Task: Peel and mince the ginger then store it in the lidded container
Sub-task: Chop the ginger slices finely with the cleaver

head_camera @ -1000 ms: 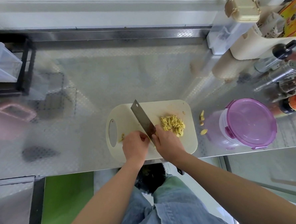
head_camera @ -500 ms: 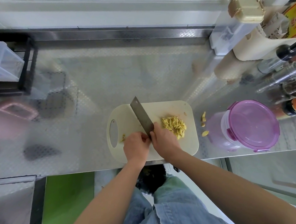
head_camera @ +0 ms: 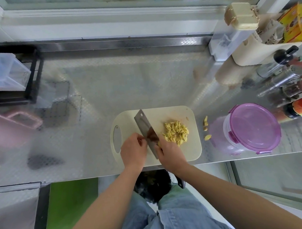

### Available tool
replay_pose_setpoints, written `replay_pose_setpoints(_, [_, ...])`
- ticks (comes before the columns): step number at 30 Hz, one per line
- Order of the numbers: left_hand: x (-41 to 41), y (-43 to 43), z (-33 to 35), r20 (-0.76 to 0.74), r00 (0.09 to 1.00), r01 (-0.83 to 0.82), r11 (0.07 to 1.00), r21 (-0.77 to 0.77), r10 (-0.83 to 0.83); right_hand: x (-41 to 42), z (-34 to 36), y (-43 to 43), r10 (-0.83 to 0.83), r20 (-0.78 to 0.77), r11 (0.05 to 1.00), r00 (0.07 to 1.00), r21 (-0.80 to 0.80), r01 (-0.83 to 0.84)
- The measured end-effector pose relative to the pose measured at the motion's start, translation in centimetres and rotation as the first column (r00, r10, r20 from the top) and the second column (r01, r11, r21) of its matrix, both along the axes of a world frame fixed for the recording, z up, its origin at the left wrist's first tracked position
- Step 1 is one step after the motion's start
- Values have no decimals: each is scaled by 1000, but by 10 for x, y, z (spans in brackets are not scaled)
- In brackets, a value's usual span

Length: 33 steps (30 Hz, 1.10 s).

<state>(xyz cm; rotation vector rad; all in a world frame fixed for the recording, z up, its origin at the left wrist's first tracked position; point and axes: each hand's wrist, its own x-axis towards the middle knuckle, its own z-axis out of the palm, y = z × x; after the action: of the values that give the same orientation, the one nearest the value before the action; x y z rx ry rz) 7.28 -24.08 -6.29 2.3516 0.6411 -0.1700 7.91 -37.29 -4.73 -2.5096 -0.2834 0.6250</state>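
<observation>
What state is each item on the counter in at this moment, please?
Cleaver: tilted over the cutting board, gripped by the right hand.
Left hand: fingers bent against the blade's flat.
Ginger pile: coarsely chopped, on the board.
Container: lid on.
Ginger bits: loose on the counter, beside the board.

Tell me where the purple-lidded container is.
Head view: the purple-lidded container stands on the steel counter, right of the cutting board, ginger scraps between them.
</observation>
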Motion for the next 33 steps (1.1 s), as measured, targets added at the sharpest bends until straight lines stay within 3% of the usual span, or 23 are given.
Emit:
replay_pose_setpoints(6, [-11, 2, -1, -45, 999, 18, 1000, -5, -18, 3, 0, -33, -233, 21, 970, 972, -60, 234])
replay_pose_setpoints(10, [-15, 4, 1, -46, 999, 23, 1000, 10, -23, 6, 4, -37, -297, 38, 952, 954, -58, 299])
replay_pose_setpoints(17, [-18, 13, 5, -21, 1000, 21, 999, 44, -20, 0, 12, 2, -142, -10, 988, 990, 67, 143])
replay_pose_setpoints(28, [-18, 22, 5, 26, 998, 57, 990, 126, -61, 6, 6, -9, -252, -39, 964, 967, 74, 254])
replay_pose_setpoints(33, [-13, 26, 4, 35, 996, 76, 989, 128, -81, 3, 2, 4, -94, -41, 993, 995, 70, 97])
